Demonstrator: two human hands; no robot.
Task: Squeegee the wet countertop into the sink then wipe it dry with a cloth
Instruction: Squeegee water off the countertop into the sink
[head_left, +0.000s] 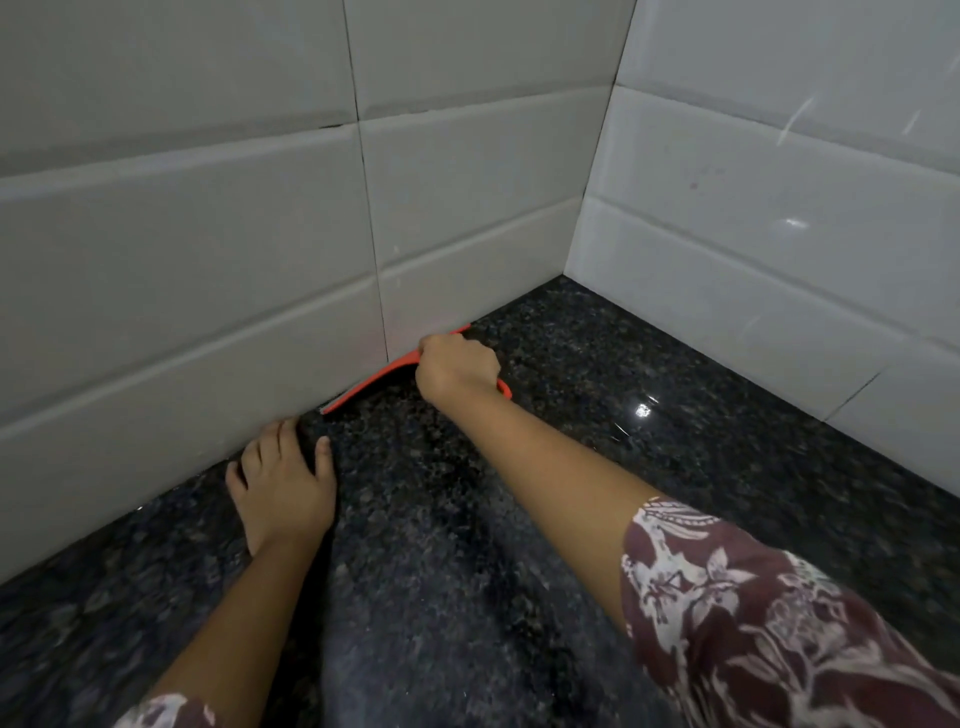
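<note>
An orange squeegee (370, 383) lies with its blade along the foot of the tiled back wall, on the dark speckled granite countertop (597, 415). My right hand (456, 366) is shut around the squeegee's handle, hiding most of it. My left hand (283, 480) rests flat on the countertop just left of the blade's end, fingers spread and touching the wall's base. The stone shines with a bright glint to the right of my right hand. No sink and no cloth are in view.
White tiled walls (208, 260) meet in a corner at the back right, and the right wall (779, 234) closes off that side. The countertop stretches toward me and to the right. Patterned maroon sleeves cover both upper arms.
</note>
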